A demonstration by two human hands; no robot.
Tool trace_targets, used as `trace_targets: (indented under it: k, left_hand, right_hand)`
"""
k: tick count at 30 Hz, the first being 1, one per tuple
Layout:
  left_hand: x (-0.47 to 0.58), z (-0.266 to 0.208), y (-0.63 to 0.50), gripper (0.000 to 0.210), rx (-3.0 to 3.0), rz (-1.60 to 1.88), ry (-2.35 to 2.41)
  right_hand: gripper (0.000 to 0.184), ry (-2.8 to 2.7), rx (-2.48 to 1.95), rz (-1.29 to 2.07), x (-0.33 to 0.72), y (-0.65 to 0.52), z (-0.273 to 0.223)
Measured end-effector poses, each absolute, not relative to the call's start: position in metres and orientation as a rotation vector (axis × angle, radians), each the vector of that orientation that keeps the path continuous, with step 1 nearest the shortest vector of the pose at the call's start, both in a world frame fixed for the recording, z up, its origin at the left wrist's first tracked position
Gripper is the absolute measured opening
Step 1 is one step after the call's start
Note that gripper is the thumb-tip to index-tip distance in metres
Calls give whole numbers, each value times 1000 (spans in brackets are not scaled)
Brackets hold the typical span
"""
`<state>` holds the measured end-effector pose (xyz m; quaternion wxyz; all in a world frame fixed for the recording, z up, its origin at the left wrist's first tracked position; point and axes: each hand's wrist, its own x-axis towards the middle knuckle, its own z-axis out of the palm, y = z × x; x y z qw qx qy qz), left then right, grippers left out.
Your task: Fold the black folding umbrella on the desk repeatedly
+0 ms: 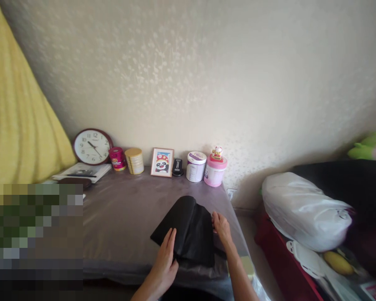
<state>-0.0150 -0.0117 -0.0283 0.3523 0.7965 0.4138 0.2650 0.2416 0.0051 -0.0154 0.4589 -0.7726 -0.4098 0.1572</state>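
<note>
One black folded bundle, its exact kind hard to make out, lies near the front right of the bench, whose top wears a greyish, faintly shiny cover. The left hand's grip is loose, fingers nearly straight against the bundle's near left side. The right hand's grip curls at its right edge; I cannot tell whether it pinches anything. Behind, a clock, tubs and a picture stand before pale patterned wallpaper. A yellow curtain hangs left; right, across a gap, sits a white plastic bag. Coarse blocks hide the lower left; the green toy is cut off.
</note>
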Motion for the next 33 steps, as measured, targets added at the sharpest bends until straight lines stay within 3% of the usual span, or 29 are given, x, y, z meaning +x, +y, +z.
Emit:
trace_targets:
  k: [5, 14, 22, 27, 33]
  left_hand:
    - [-17, -26, -10, 82, 2033, 683, 1044]
    - [-13, -23, -14, 85, 2079, 667, 1089]
    - [-9, -43, -14, 89, 2204, 730, 1126]
    - [-7, -51, -13, 92, 2224, 779, 1136]
    - [-6, -55, -13, 92, 2273, 774, 1157]
  right_hand:
    - [43, -1026, -1955, 243, 224, 18, -9]
    - [26, -1102, -2076, 109, 230, 12, -22]
    - [42, -968, -1728, 397, 216, 23, 20]
    - [40, -932, -1617, 487, 193, 41, 42]
    - [37, -888, -1567, 578, 171, 71, 34]
